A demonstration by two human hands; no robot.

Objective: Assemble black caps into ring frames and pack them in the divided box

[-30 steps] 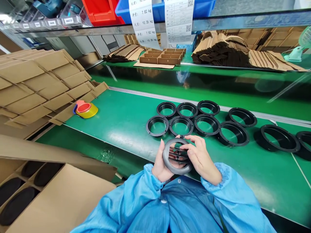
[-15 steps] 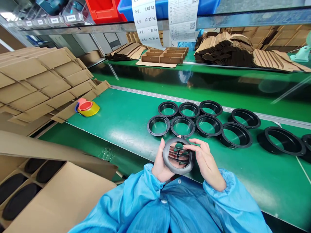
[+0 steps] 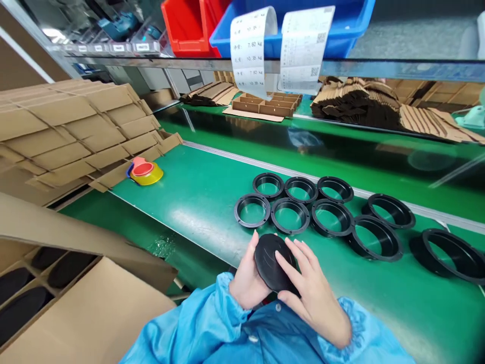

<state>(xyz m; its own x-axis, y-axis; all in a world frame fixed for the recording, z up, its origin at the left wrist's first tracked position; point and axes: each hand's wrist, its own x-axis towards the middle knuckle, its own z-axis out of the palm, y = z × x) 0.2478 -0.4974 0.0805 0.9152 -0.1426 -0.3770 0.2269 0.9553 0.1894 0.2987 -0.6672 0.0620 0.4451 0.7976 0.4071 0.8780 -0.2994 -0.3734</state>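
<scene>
Near rings [image 3: 346, 217]: left hand [image 3: 247, 281] cradling black disc [image 3: 270, 268], right hand [image 3: 316, 290] atop.

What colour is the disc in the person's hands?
The disc is black; it shows best in the head view.

Nine black flanged rings [image 3: 387, 237] counted on the worktop [image 3: 197, 197]. One round black vent [image 3: 268, 260] held. Four black discs [image 3: 22, 313] seen in the carton [image 3: 102, 308]. One red bin [image 3: 184, 28], one blue bin [image 3: 273, 46], two printed paper strips [image 3: 248, 55] also counted.
</scene>
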